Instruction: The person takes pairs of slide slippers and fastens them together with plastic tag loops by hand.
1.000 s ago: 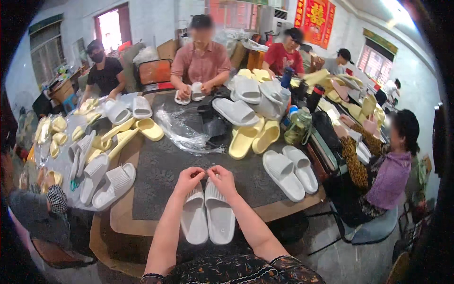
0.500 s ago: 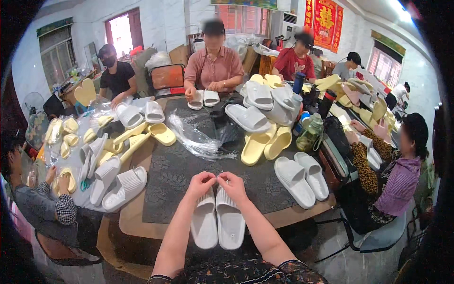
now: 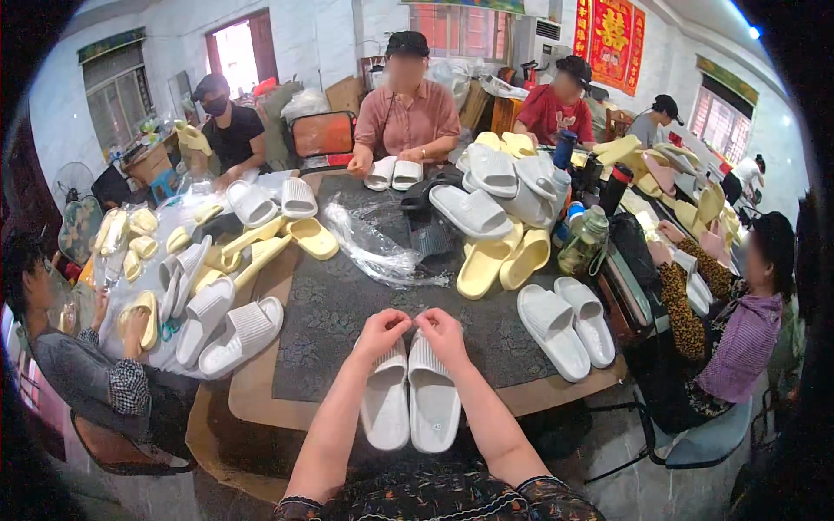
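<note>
In front of me, a pair of light grey slide slippers (image 3: 384, 415) lies side by side at the near edge of the table, toes pointing away. My left hand (image 3: 380, 335) is over the toe of the left slipper, its thumb and fingers pinched together. Close beside it, my right hand (image 3: 441, 337) is pinched the same way over the right slipper's toe. The fingertips of both hands nearly meet. Whatever they pinch is too small to make out. Beyond them lies a bundle of thin, clear-white plastic strands (image 3: 369, 252).
Another grey pair (image 3: 554, 334) lies to my right, near a heap of grey and yellow slippers (image 3: 473, 211). More slippers (image 3: 241, 337) cover the left side. A green-tinted bottle (image 3: 584, 239) stands at right. Several people sit around the tables, one opposite (image 3: 406, 122) handling grey slippers.
The whole view has shifted slightly, so things sit further right. My hands stay pinched, with the fingertips a little further apart. The person at left has moved a hand over a yellow slipper.
</note>
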The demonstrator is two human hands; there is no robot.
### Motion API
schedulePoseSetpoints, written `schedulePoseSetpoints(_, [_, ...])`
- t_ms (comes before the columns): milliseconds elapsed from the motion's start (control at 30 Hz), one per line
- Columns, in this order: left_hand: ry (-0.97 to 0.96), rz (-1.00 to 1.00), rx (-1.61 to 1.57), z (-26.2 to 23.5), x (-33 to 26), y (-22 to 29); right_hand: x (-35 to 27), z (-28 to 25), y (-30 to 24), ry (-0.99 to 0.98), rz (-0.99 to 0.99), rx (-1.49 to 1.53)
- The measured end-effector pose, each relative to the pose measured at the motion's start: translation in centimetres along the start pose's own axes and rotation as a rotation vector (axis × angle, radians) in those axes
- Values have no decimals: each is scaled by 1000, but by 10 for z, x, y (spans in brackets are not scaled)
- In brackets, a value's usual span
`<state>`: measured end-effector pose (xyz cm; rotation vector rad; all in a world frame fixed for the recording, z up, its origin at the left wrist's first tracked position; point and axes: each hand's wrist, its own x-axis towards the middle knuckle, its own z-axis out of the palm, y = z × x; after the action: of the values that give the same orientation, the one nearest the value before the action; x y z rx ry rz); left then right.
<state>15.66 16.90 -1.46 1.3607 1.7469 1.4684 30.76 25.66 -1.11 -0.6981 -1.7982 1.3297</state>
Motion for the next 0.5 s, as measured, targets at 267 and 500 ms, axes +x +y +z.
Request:
schedulePoseSetpoints(267, [-16, -47, 28, -3, -2, -2, -1, 2, 6, -51, -23, -98])
schedulePoseSetpoints(500, [-21, -53, -19, -3, -1, 3, 4, 0, 7, 7, -1, 18])
